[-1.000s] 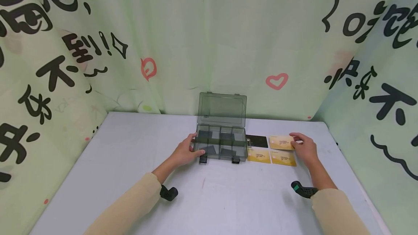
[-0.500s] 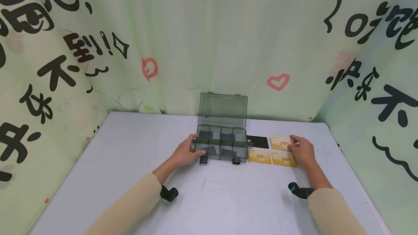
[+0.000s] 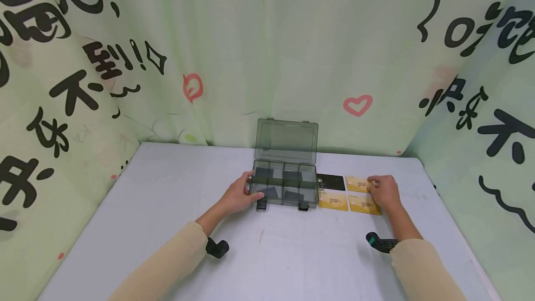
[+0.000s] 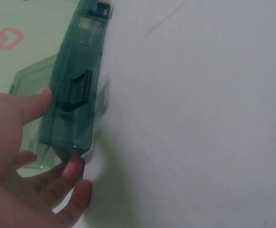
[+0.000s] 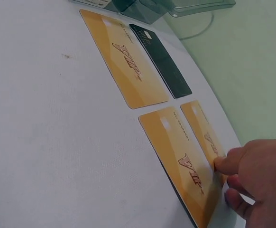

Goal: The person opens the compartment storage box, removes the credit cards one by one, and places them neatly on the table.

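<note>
A clear grey compartment box (image 3: pixel 307 185) stands on the table with its lid (image 3: pixel 286 140) raised at the back; dark pieces lie in its compartments. My left hand (image 3: pixel 238 197) grips its left end, thumb (image 4: pixel 36 105) on the front edge and fingers at the side and bottom corner. Right of the box lie a black card (image 3: pixel 333 182) and, around it, three gold VIP cards in two rows. At the back right gold card (image 5: pixel 199 126), my right hand (image 3: pixel 385 192) pinches the right edge, covering that end. The front gold cards (image 3: pixel 333 201) lie flat.
Two black latches (image 3: pixel 303 206) hang open at the box's front. The white table (image 3: pixel 267 254) ends at a pale green curtain (image 3: pixel 225 59) printed with black characters behind and at both sides. Each wrist wears a black strap-on device (image 3: pixel 217 248).
My right hand has moved slightly left and down over the back right gold card, its fingers drawing in at the card's right edge. The left hand keeps its hold on the box.
</note>
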The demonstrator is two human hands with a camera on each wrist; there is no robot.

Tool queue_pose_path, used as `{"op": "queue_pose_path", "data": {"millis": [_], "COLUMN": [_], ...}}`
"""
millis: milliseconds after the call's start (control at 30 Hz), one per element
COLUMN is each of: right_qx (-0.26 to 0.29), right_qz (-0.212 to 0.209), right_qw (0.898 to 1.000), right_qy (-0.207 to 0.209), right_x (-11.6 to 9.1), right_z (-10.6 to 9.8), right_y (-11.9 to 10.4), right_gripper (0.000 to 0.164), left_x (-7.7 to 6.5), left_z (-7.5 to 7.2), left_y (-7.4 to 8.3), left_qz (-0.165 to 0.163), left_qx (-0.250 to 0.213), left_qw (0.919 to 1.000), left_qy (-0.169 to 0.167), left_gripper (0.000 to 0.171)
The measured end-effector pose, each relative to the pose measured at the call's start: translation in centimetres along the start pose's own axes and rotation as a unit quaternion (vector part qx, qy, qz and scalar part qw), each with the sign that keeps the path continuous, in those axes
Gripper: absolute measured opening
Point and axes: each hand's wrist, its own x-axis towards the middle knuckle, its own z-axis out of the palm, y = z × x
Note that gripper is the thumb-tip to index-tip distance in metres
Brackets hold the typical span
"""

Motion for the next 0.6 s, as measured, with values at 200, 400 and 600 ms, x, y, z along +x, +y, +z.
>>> {"op": "queue_pose_path", "data": {"millis": [200,400,600], "right_qx": [-0.001,0.018,0.042], "right_qz": [0.004,0.009,0.009], "right_qw": [1.0,1.0,0.999], "right_qy": [0.006,0.009,0.024], "right_x": [-0.03,-0.27,-0.52], "right_z": [0.18,0.06,-0.18], "right_y": [0.17,0.42,0.72], "right_gripper": [0.039,0.037,0.036], "left_x": [0.05,-0.11,-0.05], "left_z": [0.0,-0.05,-0.06], "left_y": [0.0,0.1,-0.03], "left_qz": [0.004,0.003,0.006], "left_qx": [0.001,0.003,0.005], "left_qw": [1.0,1.0,1.0], "left_qy": [-0.001,-0.002,0.0], "left_gripper": [0.077,0.077,0.076]}}
